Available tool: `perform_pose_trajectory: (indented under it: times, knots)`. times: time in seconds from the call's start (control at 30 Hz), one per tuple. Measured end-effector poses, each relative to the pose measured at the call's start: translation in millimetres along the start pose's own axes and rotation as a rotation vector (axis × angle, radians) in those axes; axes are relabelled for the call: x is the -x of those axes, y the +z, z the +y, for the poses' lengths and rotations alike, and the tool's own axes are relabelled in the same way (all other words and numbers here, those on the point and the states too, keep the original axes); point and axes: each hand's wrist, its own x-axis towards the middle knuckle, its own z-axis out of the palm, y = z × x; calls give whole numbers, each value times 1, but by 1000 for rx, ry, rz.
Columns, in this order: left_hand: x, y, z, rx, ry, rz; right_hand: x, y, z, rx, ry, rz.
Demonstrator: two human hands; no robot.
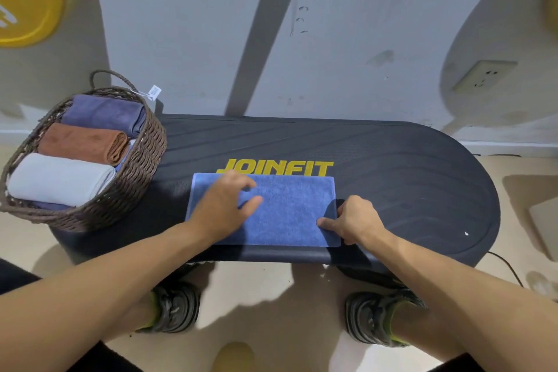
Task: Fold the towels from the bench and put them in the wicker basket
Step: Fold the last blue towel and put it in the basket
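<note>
Hands flatten blue towel [287,208], folded rectangular.

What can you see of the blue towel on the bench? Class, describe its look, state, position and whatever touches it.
The blue towel is a soft, terry-looking cloth, folded into a flat rectangle. It lies on the dark bench towards the front edge, its far edge covering the bottom of the yellow lettering. The left hand rests flat on its left part with fingers spread; the right hand grips its right edge, thumb on top. It is not yet in the wicker basket.
</note>
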Motion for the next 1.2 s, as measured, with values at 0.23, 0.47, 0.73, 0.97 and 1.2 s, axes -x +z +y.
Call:
perform_pose_trajectory:
  times: [0.23,0.47,0.73,0.97,1.2]
  knots:
    - [-16,43,2,-210,272,-279,0,-1,-13,-28,-4,-22]
    - [-29,48,-4,-272,285,-329,-7,-5,-15,-383,45,-86]
    - [-27,46,-1,-307,282,-355,-9,-3,-26,-755,150,-138]
    - [-22,41,5,-526,219,-259,-12,-15,0,-578,-27,43]
    - [-3,73,12,-565,259,-324,-6,-40,49,-414,-18,179]
